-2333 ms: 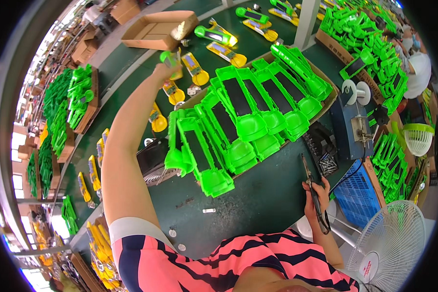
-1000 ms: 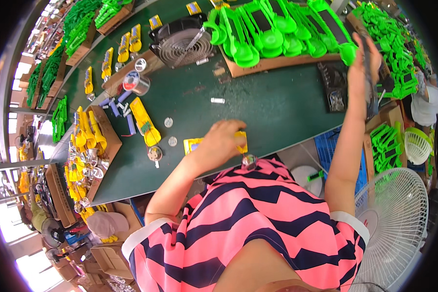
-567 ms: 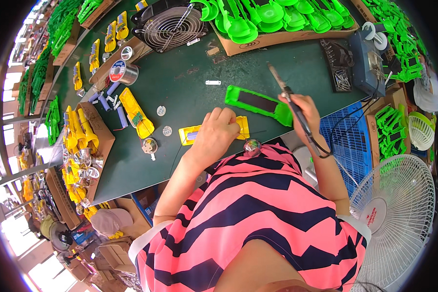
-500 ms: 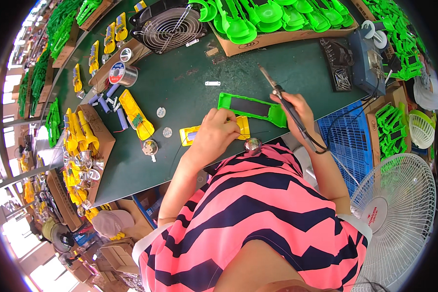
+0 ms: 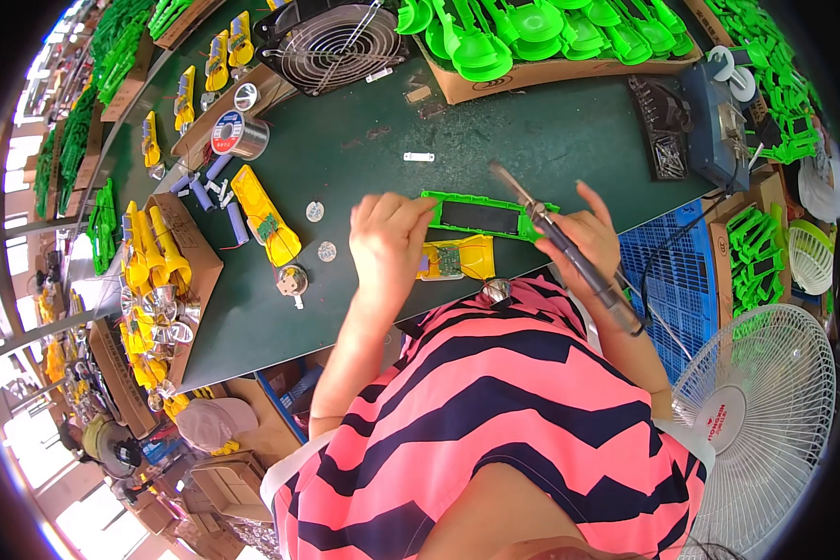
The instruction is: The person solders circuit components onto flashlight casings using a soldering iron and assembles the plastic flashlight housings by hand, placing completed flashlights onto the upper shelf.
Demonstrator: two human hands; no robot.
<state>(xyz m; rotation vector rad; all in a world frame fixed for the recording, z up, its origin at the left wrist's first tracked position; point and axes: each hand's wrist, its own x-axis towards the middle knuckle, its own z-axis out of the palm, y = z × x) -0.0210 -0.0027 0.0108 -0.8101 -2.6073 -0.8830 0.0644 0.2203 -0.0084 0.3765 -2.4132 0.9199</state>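
Observation:
A green plastic casing (image 5: 481, 218) with a black strip along its middle lies slantwise in front of me. The closed fingers of my left hand (image 5: 387, 241) grip its left end. In my right hand (image 5: 586, 238) is a soldering iron (image 5: 579, 264), its tip pointing up and left over the table; the fingers are also at the casing's right end. Just nearer than the green casing lies a yellow casing (image 5: 476, 257) with a small green circuit board, its left part hidden by my left hand. A shiny reflector cup (image 5: 497, 291) sits beside it, at the table edge.
Left stand another yellow casing (image 5: 263, 219), a solder spool (image 5: 240, 135) and a box of yellow casings (image 5: 196, 280). Behind are a metal fan (image 5: 336, 47) and a carton of green casings (image 5: 541, 79). A blue soldering station (image 5: 714, 117) stands right; a white fan (image 5: 765, 401) is lower right.
My left hand has moved left and up from the yellow casing to the green casing's left end. The soldering iron has shifted down in my right hand, and the green casing has levelled out.

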